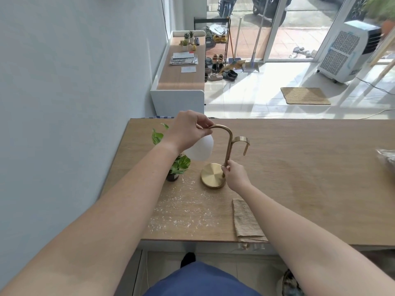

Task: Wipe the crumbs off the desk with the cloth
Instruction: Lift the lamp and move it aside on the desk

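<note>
While both hands [188,129] [234,175] grip the lamp [229,146], crumbs [181,208] and cloth [245,218] lie on the wooden desk [299,178].

No text, label, brand or number can be read here. The papers [184,58] on the low cabinet [168,82], far beyond the left hand [188,129], carry grey print and a red patch, but all of it is too small and blurred to make out. The white air cooler [346,52], far beyond the right hand [235,175] and off to its right, has bluish markings on its side that stay illegible. The brass lamp [229,146] gripped by both hands shows only plain metal and a plain white shade
</note>
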`<action>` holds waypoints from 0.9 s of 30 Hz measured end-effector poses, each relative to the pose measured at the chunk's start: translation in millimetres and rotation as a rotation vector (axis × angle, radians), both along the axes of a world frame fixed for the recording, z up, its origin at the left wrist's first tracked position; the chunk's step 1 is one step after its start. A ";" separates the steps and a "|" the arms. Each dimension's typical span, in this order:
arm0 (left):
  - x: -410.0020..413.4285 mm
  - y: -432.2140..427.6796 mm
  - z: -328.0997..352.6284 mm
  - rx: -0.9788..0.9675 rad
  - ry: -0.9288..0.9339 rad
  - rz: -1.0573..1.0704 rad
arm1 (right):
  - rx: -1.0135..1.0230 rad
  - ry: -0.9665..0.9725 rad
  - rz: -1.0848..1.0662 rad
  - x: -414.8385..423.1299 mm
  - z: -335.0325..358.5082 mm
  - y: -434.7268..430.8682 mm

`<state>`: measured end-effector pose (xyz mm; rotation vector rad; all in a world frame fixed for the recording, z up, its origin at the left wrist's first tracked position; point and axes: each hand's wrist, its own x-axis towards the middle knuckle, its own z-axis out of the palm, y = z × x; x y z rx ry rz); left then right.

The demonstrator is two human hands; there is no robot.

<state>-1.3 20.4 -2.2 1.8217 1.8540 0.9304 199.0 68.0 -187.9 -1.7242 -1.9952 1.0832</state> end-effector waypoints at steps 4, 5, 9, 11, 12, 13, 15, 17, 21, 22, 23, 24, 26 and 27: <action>1.1 -2.2 0.9 0.010 -0.006 0.003 | 0.017 -0.005 -0.009 -0.5 -0.5 -3.2; 1.2 -2.6 0.7 0.012 -0.008 0.005 | 0.018 -0.008 -0.011 -0.8 -0.5 -3.8; 2.3 -3.1 1.0 0.009 -0.013 0.002 | 0.040 -0.038 -0.002 -1.8 1.4 -6.5; 1.8 -2.3 1.5 0.002 -0.007 -0.008 | 0.046 -0.035 -0.005 -1.6 1.5 -8.3; 1.5 -1.9 1.7 -0.003 -0.004 -0.011 | 0.047 -0.034 -0.006 -1.7 1.5 -9.2; 1.2 -1.6 1.6 -0.008 -0.002 -0.013 | 0.045 -0.034 -0.006 -1.8 1.7 -9.7; -0.2 -0.2 1.4 -0.012 -0.003 -0.022 | 0.045 -0.039 0.003 -1.6 1.6 -9.1; -2.0 2.4 2.2 -0.015 -0.003 -0.033 | 0.051 -0.045 0.015 -0.8 3.9 -7.3; -7.7 14.3 7.5 -0.008 -0.020 -0.051 | 0.065 -0.044 0.028 -0.8 10.3 2.4; -9.0 18.8 9.3 0.000 -0.021 -0.052 | 0.074 -0.045 0.031 -1.5 12.2 6.3; -10.5 24.4 11.1 0.009 -0.021 -0.054 | 0.077 -0.045 0.031 -2.8 14.2 11.3; -12.3 30.7 12.9 0.018 -0.020 -0.058 | 0.080 -0.044 0.030 -4.1 15.4 16.9; -17.0 45.1 15.8 0.029 -0.017 -0.068 | 0.085 -0.040 0.027 -7.9 19.1 29.3; -19.5 52.3 17.3 0.034 -0.016 -0.075 | 0.088 -0.040 0.024 -9.9 21.0 35.7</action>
